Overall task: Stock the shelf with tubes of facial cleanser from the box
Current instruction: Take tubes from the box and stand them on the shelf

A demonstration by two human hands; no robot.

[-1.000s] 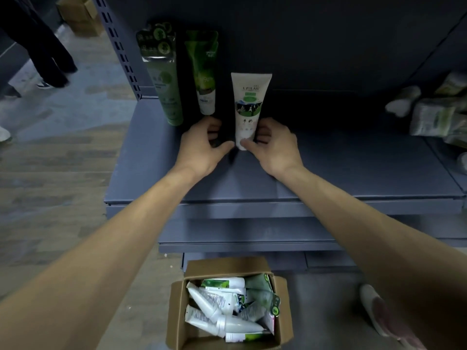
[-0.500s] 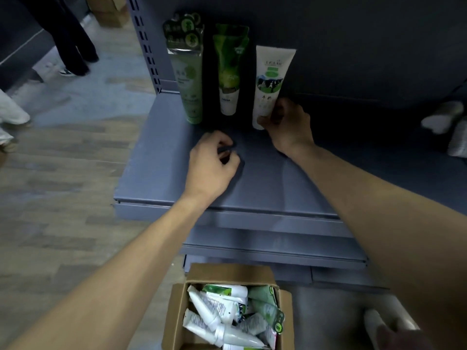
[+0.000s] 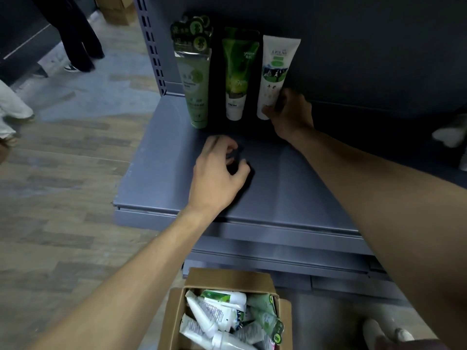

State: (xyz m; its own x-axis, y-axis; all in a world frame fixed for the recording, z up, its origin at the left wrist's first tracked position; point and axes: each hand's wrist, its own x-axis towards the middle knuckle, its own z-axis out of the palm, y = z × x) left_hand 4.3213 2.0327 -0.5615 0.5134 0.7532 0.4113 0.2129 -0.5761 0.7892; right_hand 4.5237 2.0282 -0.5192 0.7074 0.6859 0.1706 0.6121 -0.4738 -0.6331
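Observation:
Three tubes stand upright at the back left of the grey shelf [image 3: 156,173]: a pale green tube [image 3: 194,84], a bright green tube [image 3: 237,79] and a white tube [image 3: 274,72] with a green label. My right hand [image 3: 290,114] grips the white tube at its lower end, against the dark back panel. My left hand [image 3: 217,173] hovers over the shelf in front of the tubes, fingers loosely curled, holding nothing. On the floor below sits an open cardboard box [image 3: 174,311] holding several white and green tubes [image 3: 217,317].
Lower shelf edges [image 3: 278,258] jut out under the top one. A perforated upright [image 3: 149,41] bounds the shelf's left end. More white packs [image 3: 449,135] lie at far right. People's legs [image 3: 78,36] stand on the wooden floor at left. My shoe [image 3: 386,334] is beside the box.
The white tube has been pushed back into line with the two green ones. My left hand has let go and drawn back toward the shelf's front; my right still holds the tube.

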